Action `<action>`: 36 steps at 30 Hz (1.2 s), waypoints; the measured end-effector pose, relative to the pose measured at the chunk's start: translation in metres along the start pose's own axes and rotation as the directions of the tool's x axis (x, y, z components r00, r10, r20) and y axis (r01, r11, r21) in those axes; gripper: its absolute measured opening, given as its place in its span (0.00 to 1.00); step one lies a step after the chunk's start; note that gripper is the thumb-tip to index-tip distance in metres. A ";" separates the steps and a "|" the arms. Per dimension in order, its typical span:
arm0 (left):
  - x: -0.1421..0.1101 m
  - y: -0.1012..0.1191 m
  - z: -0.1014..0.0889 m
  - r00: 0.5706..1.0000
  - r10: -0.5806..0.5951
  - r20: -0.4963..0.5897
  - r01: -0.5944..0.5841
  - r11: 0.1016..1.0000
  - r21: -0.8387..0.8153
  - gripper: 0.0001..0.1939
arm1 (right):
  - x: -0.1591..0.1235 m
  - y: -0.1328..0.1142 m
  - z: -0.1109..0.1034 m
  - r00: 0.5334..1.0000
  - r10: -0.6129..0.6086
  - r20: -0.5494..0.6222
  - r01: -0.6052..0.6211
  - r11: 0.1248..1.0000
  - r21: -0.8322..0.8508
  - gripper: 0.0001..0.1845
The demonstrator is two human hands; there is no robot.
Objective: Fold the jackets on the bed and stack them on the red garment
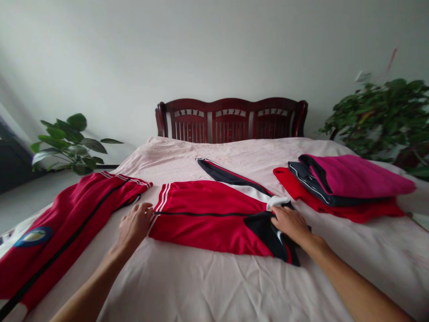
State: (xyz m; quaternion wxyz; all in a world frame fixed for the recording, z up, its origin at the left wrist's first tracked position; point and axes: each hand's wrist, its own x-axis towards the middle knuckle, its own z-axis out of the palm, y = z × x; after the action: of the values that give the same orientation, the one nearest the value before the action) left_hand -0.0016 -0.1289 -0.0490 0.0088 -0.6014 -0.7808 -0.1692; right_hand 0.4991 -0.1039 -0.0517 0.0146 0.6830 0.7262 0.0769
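Note:
A red track jacket point(208, 223) with a black zip line, white hem stripes and black and white shoulder parts lies sideways on the bed. One dark sleeve point(228, 174) stretches away towards the headboard. My left hand point(136, 221) is at the striped hem, its fingers curled onto the hem edge. At the other end my right hand point(291, 222) grips the jacket near its white collar; its fingertips are partly hidden by the cloth. A second red jacket point(73, 219) with a round blue badge lies to the left, partly out of view.
A folded stack sits on the right: a magenta garment point(365, 176) over dark trousers point(304, 176) and a red garment point(355, 214). The pale bedsheet point(208, 286) is wrinkled. Behind stands a dark wooden headboard point(231, 118), with plants point(72, 138) on both sides.

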 end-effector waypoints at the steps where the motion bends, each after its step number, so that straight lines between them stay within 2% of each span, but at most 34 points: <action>1: -0.006 0.001 -0.004 0.999 0.015 -0.053 -0.016 0.999 -0.031 0.23 | 0.000 0.000 0.001 1.000 0.004 0.004 -0.004 1.000 0.004 0.17; 3: -0.018 -0.002 -0.009 0.994 0.000 -0.110 -0.013 0.992 -0.126 0.23 | 0.002 0.001 0.002 1.000 0.014 0.003 -0.014 1.000 0.027 0.17; 4: -0.023 -0.007 -0.010 0.994 -0.033 -0.104 0.014 0.985 -0.173 0.24 | 0.003 0.002 0.003 1.000 0.024 0.000 -0.024 0.999 0.042 0.17; 6: -0.031 -0.021 -0.006 0.993 -0.111 -0.042 0.098 0.969 -0.228 0.26 | 0.005 0.005 0.004 0.999 0.035 0.006 -0.035 0.997 0.070 0.17; 8: -0.036 -0.039 0.002 0.990 -0.140 0.028 0.143 0.958 -0.250 0.27 | 0.005 0.008 -0.001 1.000 0.007 0.015 -0.009 0.994 0.111 0.18; 9: -0.037 -0.047 0.007 0.988 -0.138 0.062 0.150 0.951 -0.271 0.26 | 0.003 0.008 -0.005 1.000 -0.017 -0.005 0.018 0.991 0.132 0.20; 11: -0.039 -0.057 0.015 0.985 -0.134 0.104 0.162 0.928 -0.337 0.25 | -0.007 0.002 -0.017 0.986 -0.097 -0.133 0.119 0.978 0.169 0.25; 12: -0.040 -0.059 0.019 0.985 -0.140 0.101 0.168 0.911 -0.377 0.24 | -0.016 -0.005 -0.023 0.963 -0.149 -0.225 0.191 0.965 0.181 0.26; 14: -0.041 -0.057 0.023 0.984 -0.172 0.053 0.178 0.880 -0.441 0.22 | -0.039 -0.027 -0.033 0.889 -0.272 -0.368 0.361 0.911 0.199 0.23; 16: -0.042 -0.051 0.025 0.982 -0.190 -0.003 0.164 0.854 -0.494 0.21 | -0.065 -0.054 -0.035 0.831 -0.404 -0.383 0.511 0.826 0.238 0.14; 18: -0.042 -0.046 0.025 0.982 -0.186 -0.021 0.148 0.841 -0.520 0.22 | -0.085 -0.078 -0.028 0.801 -0.486 -0.349 0.579 0.777 0.246 0.13; 21: -0.040 -0.041 0.022 0.989 -0.147 0.008 0.134 0.883 -0.450 0.21 | -0.095 -0.096 -0.008 0.779 -0.524 -0.344 0.607 0.768 0.205 0.12; 25: -0.032 -0.035 0.011 0.989 -0.142 0.037 0.146 0.944 -0.297 0.18 | -0.083 -0.094 0.008 0.774 -0.521 -0.360 0.608 0.770 0.192 0.10; 30: -0.016 -0.029 0.002 0.977 -0.198 0.075 0.205 0.973 -0.101 0.14 | -0.083 -0.079 0.004 0.764 -0.575 -0.292 0.642 0.720 0.264 0.11; 34: -0.012 -0.028 0.002 0.977 -0.171 0.128 0.179 0.983 -0.048 0.13 | -0.086 -0.075 -0.002 0.775 -0.580 -0.253 0.632 0.708 0.315 0.11; 36: -0.016 -0.023 -0.001 0.982 -0.153 0.109 0.156 0.988 -0.016 0.13 | -0.085 -0.076 -0.005 0.793 -0.558 -0.245 0.609 0.701 0.371 0.10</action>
State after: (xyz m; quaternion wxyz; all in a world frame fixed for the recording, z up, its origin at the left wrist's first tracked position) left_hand -0.0189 -0.1492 -0.0569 -0.0534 -0.5474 -0.8223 -0.1462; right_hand 0.4284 -0.1932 -0.0640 -0.1545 0.3975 0.9028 -0.0557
